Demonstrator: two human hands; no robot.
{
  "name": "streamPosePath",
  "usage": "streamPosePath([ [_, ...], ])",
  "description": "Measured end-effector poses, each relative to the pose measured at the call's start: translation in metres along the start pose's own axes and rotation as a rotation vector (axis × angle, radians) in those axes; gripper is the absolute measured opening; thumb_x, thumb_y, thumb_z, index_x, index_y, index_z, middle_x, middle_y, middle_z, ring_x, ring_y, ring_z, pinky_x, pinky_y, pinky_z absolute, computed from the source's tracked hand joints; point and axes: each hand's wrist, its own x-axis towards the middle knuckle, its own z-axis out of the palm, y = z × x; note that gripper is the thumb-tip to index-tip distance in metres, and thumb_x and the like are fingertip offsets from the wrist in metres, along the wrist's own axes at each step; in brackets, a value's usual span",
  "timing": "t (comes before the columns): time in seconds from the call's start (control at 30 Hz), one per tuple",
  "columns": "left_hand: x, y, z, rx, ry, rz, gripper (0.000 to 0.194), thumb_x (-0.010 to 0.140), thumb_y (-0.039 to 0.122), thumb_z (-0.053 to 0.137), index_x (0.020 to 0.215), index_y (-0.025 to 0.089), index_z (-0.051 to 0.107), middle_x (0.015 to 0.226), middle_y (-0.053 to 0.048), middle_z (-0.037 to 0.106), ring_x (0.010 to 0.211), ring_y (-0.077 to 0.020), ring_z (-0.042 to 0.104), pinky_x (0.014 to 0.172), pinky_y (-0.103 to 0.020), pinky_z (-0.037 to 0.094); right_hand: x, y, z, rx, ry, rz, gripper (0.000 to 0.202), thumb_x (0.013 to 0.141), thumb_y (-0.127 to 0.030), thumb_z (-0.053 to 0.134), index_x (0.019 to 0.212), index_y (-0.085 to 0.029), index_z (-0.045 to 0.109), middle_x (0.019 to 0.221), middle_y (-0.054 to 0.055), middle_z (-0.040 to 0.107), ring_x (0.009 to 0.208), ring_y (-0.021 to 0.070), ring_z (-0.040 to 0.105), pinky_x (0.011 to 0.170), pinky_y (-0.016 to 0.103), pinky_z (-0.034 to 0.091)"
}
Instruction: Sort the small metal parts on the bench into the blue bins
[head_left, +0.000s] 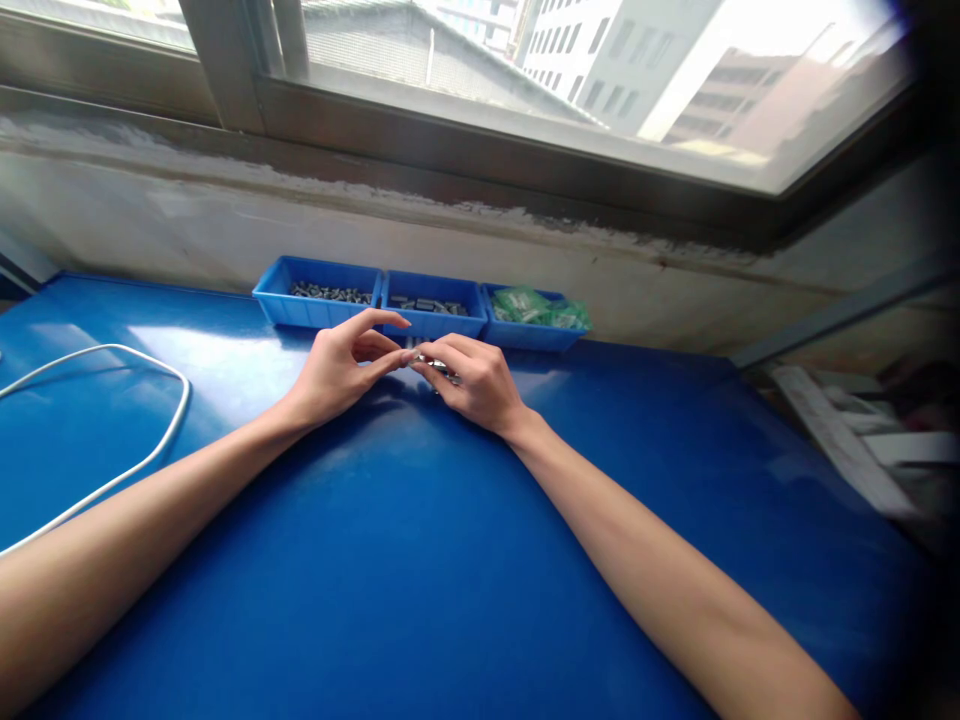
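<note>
Near the bins, my left hand (346, 362) and my right hand (474, 380) meet at the fingertips above the blue table. Small shiny metal parts (441, 370) show under the curled fingers of my right hand, which is closed on them. On my left hand the index finger is raised and arched, while the thumb and another finger come together at a tiny pale piece where the hands touch. Fingers cover most of these parts, so their exact kind is unclear.
Three blue bins stand against the wall: the left bin (319, 314) holds small screw-like pieces, the middle bin (435, 324) grey metal cylinders, the right bin (529, 336) green-printed plastic packets. A white cable (180, 410) loops across the blue table (360, 600) on the left.
</note>
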Motion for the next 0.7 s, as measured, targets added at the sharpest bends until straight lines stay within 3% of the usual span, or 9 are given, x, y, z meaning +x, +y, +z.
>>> streamPosePath([
  [0.07, 0.001, -0.001, 0.001, 0.066, 0.026, 0.025, 0.042, 0.089, 0.052, 0.069, 0.113, 0.018, 0.064, 0.095, -0.007, 0.078, 0.087, -0.0207, 0.075, 0.082, -0.030, 0.060, 0.000, 0.002, 0.001, -0.017, 0.080, 0.069, 0.018, 0.099, -0.032, 0.060, 0.102, -0.018, 0.071, 0.092, 0.006, 0.076, 0.077, 0.0160, 0.068, 0.076, 0.028, 0.053],
  [0.17, 0.002, -0.001, 0.003, 0.291, 0.021, 0.174, 0.032, 0.097, 0.046, 0.059, 0.110, 0.018, 0.066, 0.107, -0.010, 0.076, 0.098, -0.0215, 0.072, 0.092, -0.035, 0.057, 0.000, 0.008, 0.001, -0.104, 0.245, 0.304, 0.021, 0.098, -0.037, 0.061, 0.101, -0.020, 0.072, 0.084, 0.004, 0.074, 0.063, 0.0147, 0.061, 0.069, 0.029, 0.051],
  [0.27, 0.002, -0.001, 0.006, 0.509, -0.173, 0.408, 0.028, 0.100, 0.035, 0.055, 0.119, 0.019, 0.068, 0.129, -0.011, 0.069, 0.125, -0.0268, 0.059, 0.110, -0.044, 0.048, 0.000, 0.014, 0.001, -0.174, 0.340, 0.519, 0.025, 0.097, -0.042, 0.060, 0.098, -0.020, 0.073, 0.080, 0.003, 0.074, 0.059, 0.0156, 0.060, 0.065, 0.030, 0.048],
  [0.37, -0.001, -0.001, 0.008, 0.599, -0.394, 0.525, 0.032, 0.101, 0.030, 0.052, 0.128, 0.023, 0.066, 0.142, -0.008, 0.062, 0.140, -0.0296, 0.046, 0.116, -0.050, 0.041, 0.000, 0.018, 0.002, -0.200, 0.342, 0.610, 0.030, 0.097, -0.047, 0.058, 0.096, -0.021, 0.073, 0.076, 0.003, 0.074, 0.062, 0.0175, 0.064, 0.063, 0.029, 0.046],
  [0.5, -0.002, -0.003, 0.009, 0.622, -0.423, 0.543, 0.034, 0.100, 0.029, 0.053, 0.131, 0.023, 0.066, 0.137, -0.008, 0.066, 0.137, -0.0292, 0.048, 0.114, -0.048, 0.043, 0.001, 0.019, 0.003, -0.198, 0.327, 0.647, 0.031, 0.096, -0.049, 0.058, 0.097, -0.022, 0.073, 0.073, 0.003, 0.074, 0.060, 0.0181, 0.066, 0.061, 0.028, 0.045],
  [0.7, -0.002, -0.005, 0.008, 0.566, -0.352, 0.520, 0.023, 0.100, 0.027, 0.054, 0.111, 0.019, 0.073, 0.117, -0.011, 0.072, 0.107, -0.0233, 0.065, 0.098, -0.038, 0.053, 0.002, 0.018, 0.003, -0.139, 0.285, 0.680, 0.031, 0.097, -0.046, 0.057, 0.103, -0.022, 0.075, 0.078, 0.005, 0.077, 0.063, 0.0201, 0.069, 0.063, 0.030, 0.050],
])
